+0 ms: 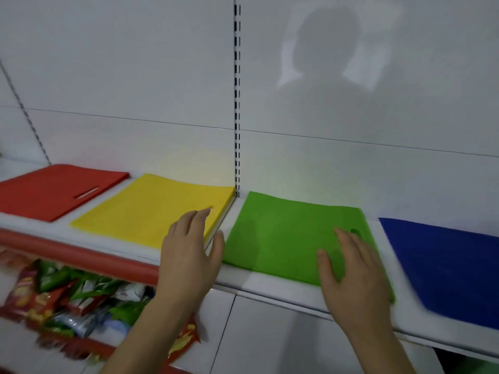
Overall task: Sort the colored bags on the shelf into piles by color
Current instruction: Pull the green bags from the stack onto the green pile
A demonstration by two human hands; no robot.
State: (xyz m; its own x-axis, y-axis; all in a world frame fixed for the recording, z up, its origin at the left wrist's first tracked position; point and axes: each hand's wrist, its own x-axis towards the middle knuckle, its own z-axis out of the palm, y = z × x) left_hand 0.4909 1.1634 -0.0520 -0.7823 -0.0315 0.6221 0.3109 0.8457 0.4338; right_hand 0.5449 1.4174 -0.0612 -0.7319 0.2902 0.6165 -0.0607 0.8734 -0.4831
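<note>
Your right hand (353, 276) is lying spread and flat on the green bags (283, 236) — your left hand (189, 249) (fingers loosely spread, holding nothing) is hovering over the yellow pile's (151, 209) near corner. Red (54, 190) and blue (448, 263) piles are flanking them on the shelf (270, 286).

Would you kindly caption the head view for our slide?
Both hands open over a shelf with red, yellow, green and blue bag piles.

White back panel (121, 76) — slotted upright (237, 90), shadow (328, 76)
</note>
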